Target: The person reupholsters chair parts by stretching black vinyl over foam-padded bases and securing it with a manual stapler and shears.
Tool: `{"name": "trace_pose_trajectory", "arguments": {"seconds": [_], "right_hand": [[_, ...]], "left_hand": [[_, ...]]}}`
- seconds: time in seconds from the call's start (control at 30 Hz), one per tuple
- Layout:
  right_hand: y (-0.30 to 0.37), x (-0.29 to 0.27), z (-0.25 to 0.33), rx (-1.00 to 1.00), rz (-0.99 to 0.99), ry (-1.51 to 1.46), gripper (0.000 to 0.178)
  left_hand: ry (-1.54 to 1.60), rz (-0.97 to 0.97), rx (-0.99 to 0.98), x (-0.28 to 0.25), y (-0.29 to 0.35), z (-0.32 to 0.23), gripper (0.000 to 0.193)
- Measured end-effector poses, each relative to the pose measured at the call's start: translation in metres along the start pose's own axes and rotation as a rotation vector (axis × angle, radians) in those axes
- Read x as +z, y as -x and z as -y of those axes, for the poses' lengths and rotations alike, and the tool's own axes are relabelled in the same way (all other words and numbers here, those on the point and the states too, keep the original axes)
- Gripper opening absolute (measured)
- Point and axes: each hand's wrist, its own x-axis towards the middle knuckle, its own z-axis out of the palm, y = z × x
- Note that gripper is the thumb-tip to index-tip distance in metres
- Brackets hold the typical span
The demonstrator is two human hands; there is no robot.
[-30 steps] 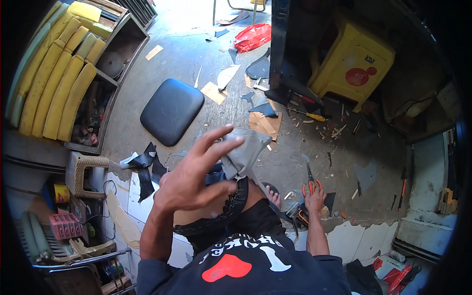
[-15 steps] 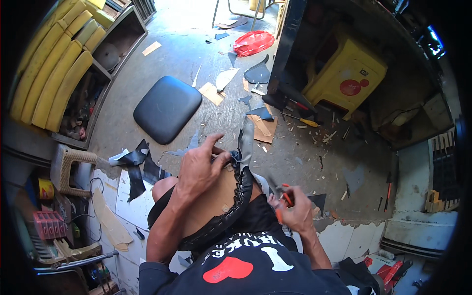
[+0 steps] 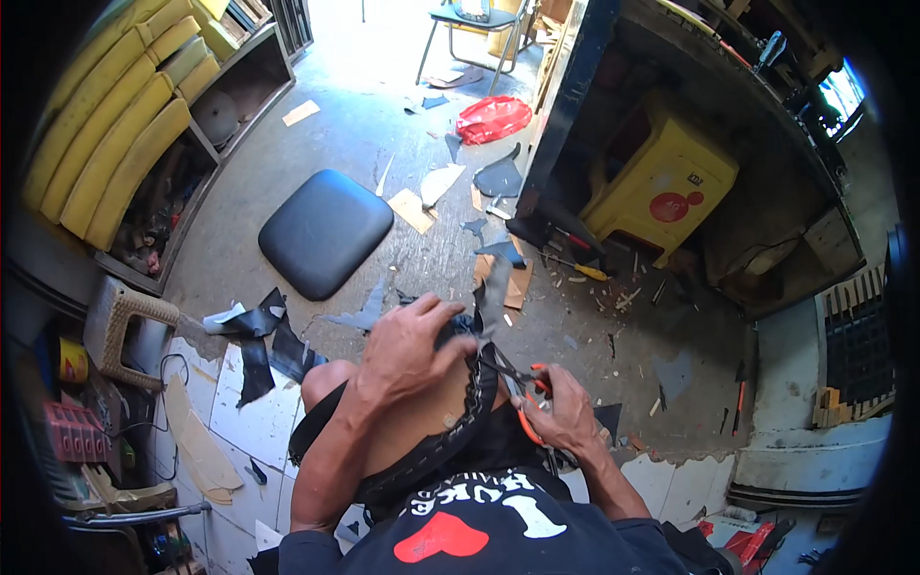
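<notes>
An upturned seat cushion lies across my lap, with a tan board base [image 3: 414, 428] and a black vinyl cover [image 3: 458, 422] folded and fastened around its edge. My left hand [image 3: 407, 350] rests on its far part, its fingers and thumb closed on the bunched cover at the rim. A loose grey-black strip of the cover [image 3: 494, 292] sticks up beyond the thumb. My right hand [image 3: 565, 407] grips scissors with orange handles [image 3: 530, 422]. Their blades reach the cover edge beside my left thumb; the exact contact is blurred.
A finished black seat cushion [image 3: 326, 233] lies on the floor ahead. Vinyl and board scraps, a red plastic bag [image 3: 494, 120] and a yellow-handled screwdriver [image 3: 586, 270] are scattered about. A yellow stool [image 3: 661, 187] sits under the right bench; yellow pads [image 3: 115, 144] fill the left shelf.
My right hand has brought the scissors up and left, with the blades now at the cover edge. My left hand has shifted slightly right along the rim. The view has tilted up a little.
</notes>
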Motion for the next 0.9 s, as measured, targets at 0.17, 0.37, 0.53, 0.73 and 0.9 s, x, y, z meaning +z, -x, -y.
{"name": "trace_pose_trajectory", "arguments": {"seconds": [0.17,0.37,0.53,0.73,0.9], "right_hand": [[0.017,0.005,-0.02,0.07,0.035,-0.088,0.056],[0.011,0.0,-0.002,0.121,0.012,-0.051,0.054],[-0.017,-0.008,-0.003,0.022,0.005,-0.004,0.058],[-0.082,-0.017,-0.015,-0.489,-0.019,0.194,0.049],[-0.109,-0.036,-0.026,-0.64,0.222,0.411,0.041]], "left_hand": [[-0.154,0.205,0.139,0.016,-0.041,-0.004,0.053],[0.184,0.136,0.125,0.042,-0.069,0.022,0.03],[0.176,0.079,0.168,0.039,-0.068,0.019,0.027],[0.105,0.005,0.291,0.042,-0.064,0.018,0.027],[0.148,0.043,0.205,0.038,-0.058,0.023,0.026]]}}
